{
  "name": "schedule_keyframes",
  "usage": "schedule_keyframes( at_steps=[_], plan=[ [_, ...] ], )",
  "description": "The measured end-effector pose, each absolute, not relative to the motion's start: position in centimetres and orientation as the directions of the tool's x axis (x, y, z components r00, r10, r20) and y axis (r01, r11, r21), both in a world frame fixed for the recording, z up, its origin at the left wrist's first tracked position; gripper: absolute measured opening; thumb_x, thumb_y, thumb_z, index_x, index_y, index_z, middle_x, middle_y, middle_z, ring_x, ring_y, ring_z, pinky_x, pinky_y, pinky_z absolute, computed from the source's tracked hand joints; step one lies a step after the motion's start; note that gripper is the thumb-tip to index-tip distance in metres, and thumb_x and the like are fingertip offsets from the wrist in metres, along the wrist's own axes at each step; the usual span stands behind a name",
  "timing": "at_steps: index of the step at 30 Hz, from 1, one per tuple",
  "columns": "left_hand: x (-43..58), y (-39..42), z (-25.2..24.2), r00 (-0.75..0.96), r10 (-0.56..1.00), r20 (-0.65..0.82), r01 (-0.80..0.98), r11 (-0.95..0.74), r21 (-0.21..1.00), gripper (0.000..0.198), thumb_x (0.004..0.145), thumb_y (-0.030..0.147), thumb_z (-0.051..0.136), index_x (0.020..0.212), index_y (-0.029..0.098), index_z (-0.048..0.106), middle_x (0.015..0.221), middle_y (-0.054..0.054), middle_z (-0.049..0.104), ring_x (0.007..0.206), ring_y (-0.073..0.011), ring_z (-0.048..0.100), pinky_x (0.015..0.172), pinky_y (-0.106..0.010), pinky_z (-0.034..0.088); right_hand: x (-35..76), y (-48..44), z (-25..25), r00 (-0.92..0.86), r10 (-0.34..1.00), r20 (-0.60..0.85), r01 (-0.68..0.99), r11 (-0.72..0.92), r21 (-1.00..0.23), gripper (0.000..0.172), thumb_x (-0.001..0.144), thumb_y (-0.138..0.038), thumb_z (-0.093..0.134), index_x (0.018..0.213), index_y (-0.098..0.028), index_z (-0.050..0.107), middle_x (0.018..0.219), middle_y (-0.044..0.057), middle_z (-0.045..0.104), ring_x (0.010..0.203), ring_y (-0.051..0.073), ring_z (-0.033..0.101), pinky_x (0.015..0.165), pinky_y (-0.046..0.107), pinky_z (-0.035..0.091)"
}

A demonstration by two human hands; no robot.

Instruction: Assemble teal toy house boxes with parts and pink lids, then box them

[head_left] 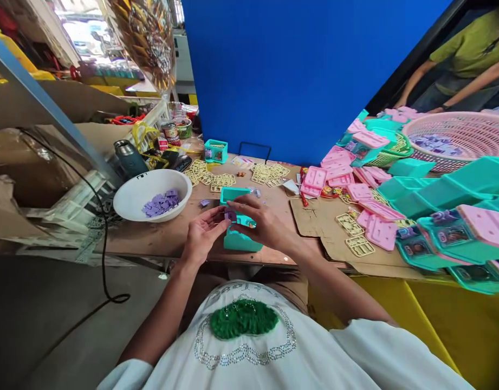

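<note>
- The left hand (202, 234) is closing its thumb and fingertips around a small purple piece (229, 215), which is sitting at the side of a turquoise box (243, 242).
- The right hand (260, 218) is arching over that box, fingers half curled — whether it is gripping anything, I cannot tell.
- The turquoise box is resting at the near edge of the table (282, 203), directly before the person.
- Another purple piece (204, 203) is lying just left of the box.
- Cream-coloured lattice pieces (269, 173) are spreading out behind the hands.
- Farther left, a white bowl (126, 195) is holding more purple pieces.
- To the right, pink panels (381, 232) are lying scattered on and around a cardboard sheet (312, 216).
- Beyond — a co-worker (464, 59) is standing behind a pink basket (472, 127).
</note>
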State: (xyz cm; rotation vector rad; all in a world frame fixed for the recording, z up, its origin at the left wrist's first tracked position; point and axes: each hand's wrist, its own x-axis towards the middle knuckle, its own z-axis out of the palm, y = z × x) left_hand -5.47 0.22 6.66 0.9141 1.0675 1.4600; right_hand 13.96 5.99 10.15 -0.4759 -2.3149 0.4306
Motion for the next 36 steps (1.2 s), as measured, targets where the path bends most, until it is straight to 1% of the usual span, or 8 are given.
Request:
schedule_keyframes(
  at_steps=[5,10,13,16,18,22,30,36],
  plan=[
    [-5.4,0.3,6.9,-0.082,0.997,0.015,-0.275,-0.037,0.961,0.062,0.067,0.043,0.096,0.119,0.013,0.078,0.114,-0.013,0.082,0.104,-0.0261,0.078,0.101,-0.043,0.062,13.8,5.9,10.4,-0.656,0.482,0.581,0.23,0.861,-0.455,0.041,0.104,-0.039,0.063,0.141,-0.021,0.066,0.122,0.016,0.069,0.113,0.025,0.068,0.095,0.043,0.061],
    [-5.7,0.2,6.0,-0.02,0.997,0.078,-0.154,-0.08,0.985,0.059,0.081,0.047,0.086,0.13,0.016,0.074,0.129,-0.014,0.077,0.115,-0.0276,0.075,0.104,-0.042,0.061,15.2,6.7,10.1,-0.574,0.629,0.524,0.268,0.749,-0.607,0.041,0.098,-0.053,0.07,0.122,-0.02,0.077,0.105,0.011,0.073,0.092,0.021,0.071,0.084,0.035,0.061],
    [-6.0,0.0,4.2,-0.012,0.988,0.155,0.029,-0.154,0.988,0.071,0.077,0.043,0.089,0.14,0.02,0.068,0.148,-0.015,0.065,0.134,-0.0305,0.065,0.115,-0.043,0.054,15.8,7.1,8.9,-0.535,0.713,0.453,0.277,0.654,-0.704,0.043,0.097,-0.055,0.071,0.119,-0.019,0.079,0.101,0.01,0.075,0.087,0.019,0.071,0.081,0.034,0.061],
    [-6.0,0.1,2.2,0.023,0.981,0.192,0.173,-0.193,0.966,0.089,0.074,0.042,0.093,0.152,0.021,0.057,0.158,-0.015,0.057,0.144,-0.0329,0.057,0.122,-0.046,0.047,15.9,7.2,7.8,-0.515,0.741,0.431,0.276,0.619,-0.735,0.039,0.096,-0.053,0.072,0.117,-0.021,0.08,0.1,0.01,0.077,0.09,0.021,0.073,0.083,0.036,0.061],
    [-5.9,0.3,1.0,0.056,0.98,0.189,0.202,-0.197,0.959,0.096,0.074,0.043,0.093,0.157,0.021,0.051,0.157,-0.016,0.058,0.143,-0.0335,0.058,0.122,-0.048,0.046,15.7,7.1,7.4,-0.503,0.747,0.435,0.274,0.615,-0.739,0.037,0.096,-0.051,0.073,0.116,-0.021,0.08,0.099,0.009,0.078,0.091,0.021,0.073,0.084,0.036,0.061],
    [-5.4,0.8,-0.5,0.06,0.979,0.193,0.179,-0.201,0.963,0.095,0.075,0.045,0.092,0.157,0.021,0.05,0.158,-0.016,0.057,0.145,-0.0338,0.056,0.125,-0.048,0.043,15.3,7.1,7.3,-0.53,0.739,0.416,0.275,0.614,-0.74,0.033,0.098,-0.048,0.072,0.117,-0.022,0.081,0.106,0.01,0.079,0.096,0.023,0.074,0.083,0.035,0.06],
    [-5.3,0.9,-1.4,0.062,0.974,0.216,0.189,-0.224,0.956,0.094,0.074,0.045,0.094,0.155,0.025,0.052,0.155,-0.015,0.058,0.144,-0.0338,0.056,0.121,-0.044,0.048,15.0,7.6,6.9,-0.63,0.642,0.437,0.259,0.705,-0.66,0.03,0.103,-0.04,0.066,0.116,-0.018,0.081,0.105,0.012,0.077,0.088,0.019,0.073,0.076,0.031,0.06],
    [-5.3,0.8,-2.3,0.067,0.978,0.199,0.143,-0.206,0.968,0.097,0.073,0.048,0.094,0.157,0.026,0.05,0.158,-0.013,0.055,0.148,-0.0336,0.052,0.125,-0.045,0.042,15.3,7.9,7.6,-0.703,0.556,0.443,0.236,0.77,-0.593,0.026,0.105,-0.032,0.063,0.113,-0.015,0.081,0.103,0.014,0.074,0.086,0.017,0.071,0.072,0.029,0.058]
  ],
)
